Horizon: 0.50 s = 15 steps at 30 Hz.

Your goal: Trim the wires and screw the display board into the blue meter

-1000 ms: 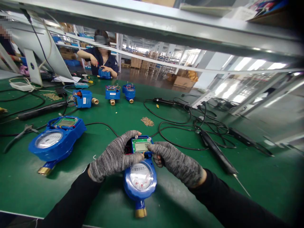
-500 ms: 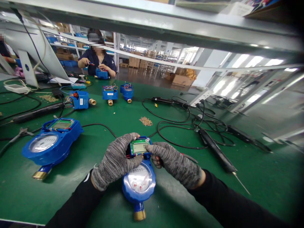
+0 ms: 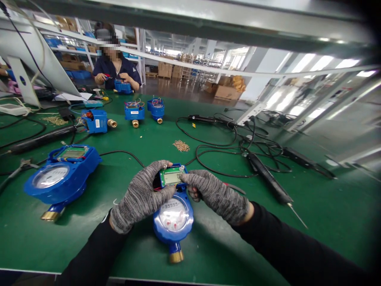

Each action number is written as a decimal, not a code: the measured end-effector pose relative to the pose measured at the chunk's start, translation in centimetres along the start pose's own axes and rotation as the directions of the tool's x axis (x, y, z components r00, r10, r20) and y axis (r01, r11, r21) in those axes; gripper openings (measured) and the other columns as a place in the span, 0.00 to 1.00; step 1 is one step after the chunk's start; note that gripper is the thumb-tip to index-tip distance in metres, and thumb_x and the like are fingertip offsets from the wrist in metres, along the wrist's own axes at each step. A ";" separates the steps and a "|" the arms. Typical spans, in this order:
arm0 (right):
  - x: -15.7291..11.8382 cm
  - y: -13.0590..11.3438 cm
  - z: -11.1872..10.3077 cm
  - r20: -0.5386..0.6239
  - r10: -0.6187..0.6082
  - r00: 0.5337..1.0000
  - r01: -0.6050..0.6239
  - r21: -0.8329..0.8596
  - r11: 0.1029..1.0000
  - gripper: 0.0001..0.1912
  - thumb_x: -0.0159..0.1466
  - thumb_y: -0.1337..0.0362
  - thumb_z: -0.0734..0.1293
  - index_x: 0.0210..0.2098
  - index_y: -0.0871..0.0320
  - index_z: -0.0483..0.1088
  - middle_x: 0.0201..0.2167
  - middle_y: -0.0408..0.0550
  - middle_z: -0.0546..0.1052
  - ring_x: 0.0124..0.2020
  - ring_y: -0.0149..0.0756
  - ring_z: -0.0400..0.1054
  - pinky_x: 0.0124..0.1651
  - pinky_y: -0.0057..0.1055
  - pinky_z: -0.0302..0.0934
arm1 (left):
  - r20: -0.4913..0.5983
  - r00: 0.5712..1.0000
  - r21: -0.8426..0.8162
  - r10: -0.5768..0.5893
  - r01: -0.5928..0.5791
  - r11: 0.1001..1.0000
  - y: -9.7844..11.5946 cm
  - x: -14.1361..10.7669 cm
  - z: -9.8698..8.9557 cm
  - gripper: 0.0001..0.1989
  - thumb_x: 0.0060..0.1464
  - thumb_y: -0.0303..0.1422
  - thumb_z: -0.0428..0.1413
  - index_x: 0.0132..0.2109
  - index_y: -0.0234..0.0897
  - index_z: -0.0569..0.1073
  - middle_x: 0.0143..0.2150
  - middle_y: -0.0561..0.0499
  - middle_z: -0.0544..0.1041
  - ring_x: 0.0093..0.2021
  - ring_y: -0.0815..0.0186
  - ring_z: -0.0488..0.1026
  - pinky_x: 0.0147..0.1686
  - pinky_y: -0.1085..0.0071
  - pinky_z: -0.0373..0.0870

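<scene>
Co-worker's hand has swung aside; my left hand grips the meter, right hand pinches its display board; brassy bits beyond.

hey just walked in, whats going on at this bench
A person is working on a blue meter with both gloved hands. The left hand steadies it around the green circuit board, while the fingers of the right hand are at the board's right edge. The board is uncovered, and its screen shows digits. Another blue meter sits to the left. Across the table, a co-worker handles a blue unit.
</scene>
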State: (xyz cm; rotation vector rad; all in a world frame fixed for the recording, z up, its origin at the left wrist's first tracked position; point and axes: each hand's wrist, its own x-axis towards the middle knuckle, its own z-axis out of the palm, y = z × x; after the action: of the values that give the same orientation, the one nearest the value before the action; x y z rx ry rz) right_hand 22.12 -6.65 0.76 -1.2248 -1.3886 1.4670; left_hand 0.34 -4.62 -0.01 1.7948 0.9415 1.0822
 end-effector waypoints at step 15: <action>0.0 0.7 -0.3 0.006 -0.042 0.999 0.042 -0.010 0.999 0.20 0.64 0.45 0.70 0.28 0.56 0.73 0.24 0.43 0.69 0.29 0.35 0.63 0.32 0.33 0.61 | -0.066 0.978 0.387 0.198 -0.157 0.908 -0.1 -0.2 0.4 0.24 0.56 0.36 0.60 0.58 0.33 0.72 0.55 0.41 0.79 0.54 0.53 0.77 0.56 0.52 0.75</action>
State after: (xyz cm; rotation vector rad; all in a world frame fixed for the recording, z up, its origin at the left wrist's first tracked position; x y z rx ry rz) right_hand 22.50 -6.67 0.05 -1.1913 -1.4187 1.4369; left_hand 0.59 -4.90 -0.24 2.1941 1.1286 1.1755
